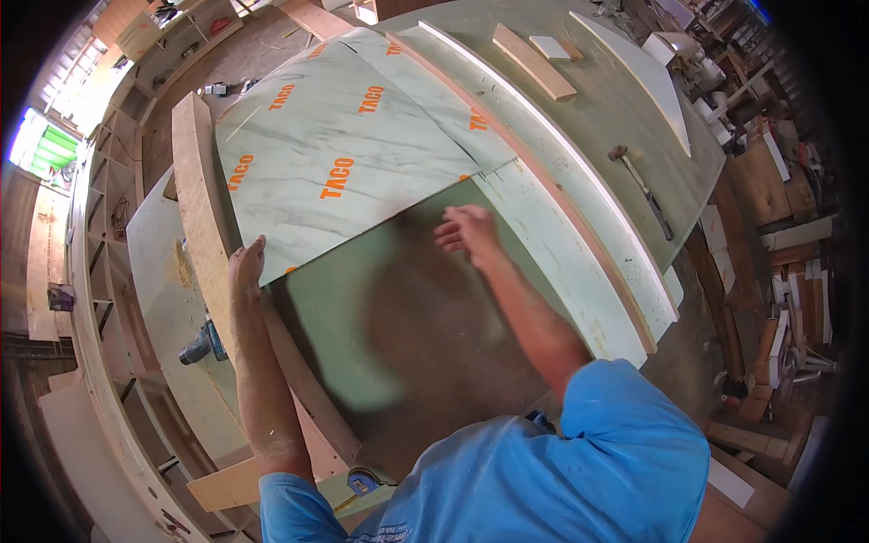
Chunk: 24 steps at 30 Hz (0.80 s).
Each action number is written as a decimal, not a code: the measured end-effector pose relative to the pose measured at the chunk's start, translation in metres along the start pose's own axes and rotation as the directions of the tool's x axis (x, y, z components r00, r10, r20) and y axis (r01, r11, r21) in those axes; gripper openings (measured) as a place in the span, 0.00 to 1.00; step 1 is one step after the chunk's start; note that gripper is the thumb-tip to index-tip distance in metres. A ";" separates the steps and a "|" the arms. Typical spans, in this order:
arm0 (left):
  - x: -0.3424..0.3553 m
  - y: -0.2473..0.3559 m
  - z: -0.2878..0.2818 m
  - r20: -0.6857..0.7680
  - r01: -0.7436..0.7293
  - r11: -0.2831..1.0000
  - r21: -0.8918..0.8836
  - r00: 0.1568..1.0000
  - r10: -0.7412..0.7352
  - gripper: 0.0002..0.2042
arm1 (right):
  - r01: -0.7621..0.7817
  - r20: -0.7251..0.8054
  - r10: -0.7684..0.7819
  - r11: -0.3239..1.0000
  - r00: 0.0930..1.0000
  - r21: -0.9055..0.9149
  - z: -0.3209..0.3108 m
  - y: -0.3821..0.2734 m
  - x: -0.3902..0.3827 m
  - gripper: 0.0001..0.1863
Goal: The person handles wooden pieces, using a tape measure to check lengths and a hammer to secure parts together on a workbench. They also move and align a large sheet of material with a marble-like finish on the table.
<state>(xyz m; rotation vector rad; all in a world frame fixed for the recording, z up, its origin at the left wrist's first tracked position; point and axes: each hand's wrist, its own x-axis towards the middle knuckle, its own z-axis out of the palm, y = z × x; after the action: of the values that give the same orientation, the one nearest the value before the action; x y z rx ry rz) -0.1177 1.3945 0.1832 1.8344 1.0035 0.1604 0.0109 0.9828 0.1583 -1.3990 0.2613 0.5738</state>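
A marble-patterned sheet [299, 136] with orange printing lies over the far part of a green work surface [344, 335]. My left hand [246, 262] grips its left edge close to the near corner, beside a long curved-looking wooden board [201, 181]. Some of those fingers are hidden. My right hand [468, 231] hovers just short of the sheet's near edge, its fingers loosely bent and apart, holding nothing. A second marble-patterned piece [416, 81] adjoins the sheet on the right. Along the right side runs a pale strip panel [579, 271] with a brown edge.
On the right part of the surface lie a hammer [643, 190] and a wooden block [534, 63]. A cordless drill [204, 344] rests left of my left arm. A tape measure [362, 481] sits near my body. Open shelving [113, 271] stands at the left.
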 end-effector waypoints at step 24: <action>-0.021 -0.004 -0.051 0.081 0.120 0.961 -0.250 0.991 -0.103 0.14 | 0.263 0.357 -0.286 -0.319 0.889 -0.911 0.048 -0.158 0.301 0.29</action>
<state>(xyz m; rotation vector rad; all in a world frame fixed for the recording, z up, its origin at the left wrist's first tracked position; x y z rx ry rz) -0.1599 1.4160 0.2118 1.5365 0.9882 0.1502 0.3378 1.0867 0.1510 -3.0341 -0.8746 0.2194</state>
